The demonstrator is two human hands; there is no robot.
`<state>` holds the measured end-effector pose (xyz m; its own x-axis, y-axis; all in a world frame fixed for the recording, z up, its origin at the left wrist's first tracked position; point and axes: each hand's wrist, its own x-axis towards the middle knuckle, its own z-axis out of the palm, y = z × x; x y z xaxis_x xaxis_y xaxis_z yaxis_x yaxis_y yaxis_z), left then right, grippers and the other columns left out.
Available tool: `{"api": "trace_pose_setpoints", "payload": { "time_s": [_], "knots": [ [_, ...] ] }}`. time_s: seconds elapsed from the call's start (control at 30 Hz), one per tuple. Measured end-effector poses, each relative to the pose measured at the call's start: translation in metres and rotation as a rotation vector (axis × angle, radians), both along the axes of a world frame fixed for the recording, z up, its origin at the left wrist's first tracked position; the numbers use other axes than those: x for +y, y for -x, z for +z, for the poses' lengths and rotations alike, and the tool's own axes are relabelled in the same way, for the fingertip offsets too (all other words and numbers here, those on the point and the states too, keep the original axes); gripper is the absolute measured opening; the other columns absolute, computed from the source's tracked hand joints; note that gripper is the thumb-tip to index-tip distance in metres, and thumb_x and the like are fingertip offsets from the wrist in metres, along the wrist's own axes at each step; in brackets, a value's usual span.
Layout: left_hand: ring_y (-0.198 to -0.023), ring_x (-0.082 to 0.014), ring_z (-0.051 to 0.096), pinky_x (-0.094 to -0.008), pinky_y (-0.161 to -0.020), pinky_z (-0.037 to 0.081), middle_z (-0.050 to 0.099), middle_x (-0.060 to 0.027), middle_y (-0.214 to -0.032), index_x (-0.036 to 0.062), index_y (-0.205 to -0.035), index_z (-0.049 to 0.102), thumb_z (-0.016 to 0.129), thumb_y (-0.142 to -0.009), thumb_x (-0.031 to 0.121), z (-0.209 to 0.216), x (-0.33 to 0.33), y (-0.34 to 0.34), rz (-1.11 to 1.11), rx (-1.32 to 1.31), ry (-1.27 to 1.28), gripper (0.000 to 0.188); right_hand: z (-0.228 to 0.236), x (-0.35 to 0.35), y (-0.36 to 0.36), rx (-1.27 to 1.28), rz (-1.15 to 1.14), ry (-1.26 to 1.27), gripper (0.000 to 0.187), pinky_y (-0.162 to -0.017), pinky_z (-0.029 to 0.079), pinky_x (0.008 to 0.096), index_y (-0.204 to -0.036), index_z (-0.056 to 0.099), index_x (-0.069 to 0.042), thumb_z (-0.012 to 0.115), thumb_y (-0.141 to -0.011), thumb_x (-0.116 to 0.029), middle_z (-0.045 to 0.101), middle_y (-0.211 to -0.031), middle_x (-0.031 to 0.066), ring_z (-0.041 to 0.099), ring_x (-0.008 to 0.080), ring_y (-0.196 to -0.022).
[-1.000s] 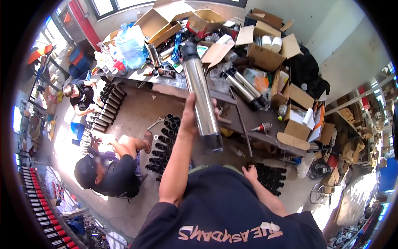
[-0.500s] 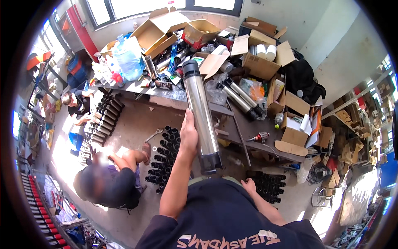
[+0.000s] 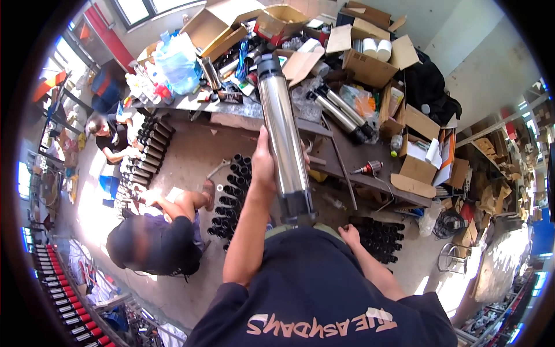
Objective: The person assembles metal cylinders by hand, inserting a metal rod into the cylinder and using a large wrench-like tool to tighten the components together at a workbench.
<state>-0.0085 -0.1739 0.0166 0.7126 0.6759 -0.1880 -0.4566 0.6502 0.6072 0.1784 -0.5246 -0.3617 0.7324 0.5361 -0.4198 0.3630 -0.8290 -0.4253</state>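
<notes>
My left hand (image 3: 264, 166) is wrapped round a long, shiny steel cylinder (image 3: 283, 130) with black end caps. It is held tilted in front of my chest, its far cap over the workbench's edge and its near cap close to my shirt. Fingertips show past the cylinder's right side. My right hand (image 3: 349, 235) hangs low beside my shorts, away from the cylinder; its fingers are small and partly hidden, so their state is unclear. Rows of black tubes (image 3: 234, 194) stand on the floor to the left, and more black tubes (image 3: 378, 240) stand beyond my right hand.
A cluttered workbench (image 3: 341, 159) ahead bears two similar cylinders (image 3: 347, 113), a red-grey power tool (image 3: 368, 168) and open cardboard boxes (image 3: 370, 63). A seated person (image 3: 153, 243) is close on the left; another person (image 3: 110, 136) sits farther off beside rows of cylinders (image 3: 151, 153).
My view has shifted slightly. The cylinder has turned a little and moved slightly right, with my left hand still round it. The nearer seated person's arm now reaches toward the rows of cylinders.
</notes>
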Motion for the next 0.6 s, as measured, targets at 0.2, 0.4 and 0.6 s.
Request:
{"api": "trace_pose_setpoints", "payload": {
  "time_s": [0.2, 0.4, 0.6],
  "knots": [
    [-0.074, -0.0301, 0.066, -0.0439, -0.066, 0.059, 0.064, -0.0166, -0.097, 0.0013, -0.123, 0.054, 0.024, -0.104, 0.060, 0.001, -0.005, -0.008, -0.034, -0.128, 0.003, 0.069, -0.005, -0.009, 0.010, 0.117, -0.010, 0.018, 0.051, -0.090, 0.052, 0.0448, -0.099, 0.067, -0.001, 0.069, -0.080, -0.048, 0.070, -0.101, 0.0205, 0.066, 0.0368, -0.102],
    [-0.067, -0.0265, 0.069, -0.0393, -0.060, 0.060, 0.064, -0.0144, -0.089, 0.0027, -0.125, 0.046, 0.043, -0.104, 0.049, -0.005, -0.004, -0.031, 0.114, 0.236, -0.399, 0.051, -0.001, -0.012, 0.006, 0.038, -0.189, -0.109, 0.045, -0.082, 0.055, 0.0405, -0.098, 0.069, -0.003, 0.076, -0.080, -0.043, 0.073, -0.091, 0.0159, 0.071, 0.0301, -0.090],
    [-0.073, -0.0259, 0.070, -0.0368, -0.066, 0.060, 0.065, -0.0116, -0.089, -0.0002, -0.119, 0.048, 0.082, -0.083, 0.022, -0.016, -0.022, -0.061, -0.071, 0.251, -0.656, 0.054, 0.272, 0.087, -0.031, 0.042, -0.109, -0.836, 0.032, -0.072, 0.052, 0.0343, -0.106, 0.062, -0.003, 0.075, -0.090, -0.026, 0.065, -0.086, 0.0113, 0.063, 0.0181, -0.078]
  ]
}}
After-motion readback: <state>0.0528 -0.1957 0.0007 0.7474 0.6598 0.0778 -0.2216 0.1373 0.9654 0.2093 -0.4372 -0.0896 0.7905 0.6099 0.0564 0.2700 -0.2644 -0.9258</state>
